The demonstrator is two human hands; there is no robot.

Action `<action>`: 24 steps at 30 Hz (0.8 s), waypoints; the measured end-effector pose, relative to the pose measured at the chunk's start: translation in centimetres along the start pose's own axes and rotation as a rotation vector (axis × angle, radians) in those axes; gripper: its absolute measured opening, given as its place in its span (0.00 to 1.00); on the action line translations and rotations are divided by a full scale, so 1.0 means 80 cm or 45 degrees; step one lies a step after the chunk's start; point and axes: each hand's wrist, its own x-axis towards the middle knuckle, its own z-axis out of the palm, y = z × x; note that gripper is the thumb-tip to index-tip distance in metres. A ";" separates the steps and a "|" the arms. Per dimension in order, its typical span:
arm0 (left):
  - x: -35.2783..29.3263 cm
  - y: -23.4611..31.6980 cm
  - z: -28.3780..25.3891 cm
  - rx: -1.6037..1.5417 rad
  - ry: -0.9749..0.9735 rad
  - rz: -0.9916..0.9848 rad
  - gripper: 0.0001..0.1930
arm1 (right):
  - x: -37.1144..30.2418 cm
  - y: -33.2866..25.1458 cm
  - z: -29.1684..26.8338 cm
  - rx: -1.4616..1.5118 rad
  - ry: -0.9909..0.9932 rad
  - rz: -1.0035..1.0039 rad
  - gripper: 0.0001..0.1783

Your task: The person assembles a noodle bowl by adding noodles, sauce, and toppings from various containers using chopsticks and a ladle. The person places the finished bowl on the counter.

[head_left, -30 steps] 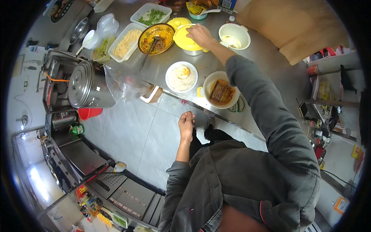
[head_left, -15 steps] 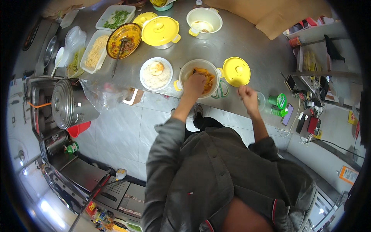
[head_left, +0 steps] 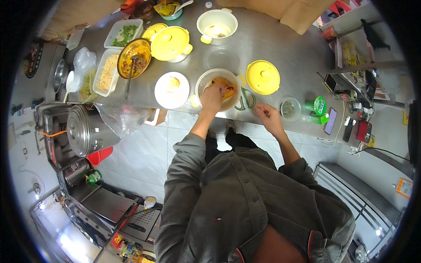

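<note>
My left hand (head_left: 212, 97) reaches down into a pale two-handled pot (head_left: 199, 85). Its fingers are closed on the orange-coated food (head_left: 227, 90) inside, and the fingertips are partly hidden. Above the table's front edge, to the right of the pot, is my right hand (head_left: 268, 116). Its fingers are curled together, and anything between them is too small to make out. Green-handled scissors (head_left: 250, 98) lie between that hand and the pot. Farther right stands a small clear tub (head_left: 290, 109) with dark greenish bits in it. A yellow lid (head_left: 263, 77) rests behind the scissors.
Left of the pot is a white plate (head_left: 172, 101) with rice and egg. Beyond it stand a yellow-lidded pot (head_left: 170, 44), a bowl with a spoon (head_left: 135, 58), and trays of noodles (head_left: 107, 75) and greens (head_left: 126, 35). A phone (head_left: 330, 121) lies at right.
My right hand has moved left, away from the clear tub and closer to the pot. My left hand stays in the pot. The whole view has shifted slightly.
</note>
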 end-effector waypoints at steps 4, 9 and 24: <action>-0.021 -0.006 -0.031 -0.263 0.215 0.018 0.05 | 0.048 -0.049 0.047 -0.046 -0.028 -0.287 0.16; -0.039 0.008 -0.061 -0.495 0.394 0.030 0.05 | 0.071 -0.083 0.071 -0.292 0.022 -0.293 0.20; -0.084 0.023 -0.206 -0.547 0.639 0.054 0.06 | -0.003 -0.125 0.178 0.112 -0.054 -0.232 0.15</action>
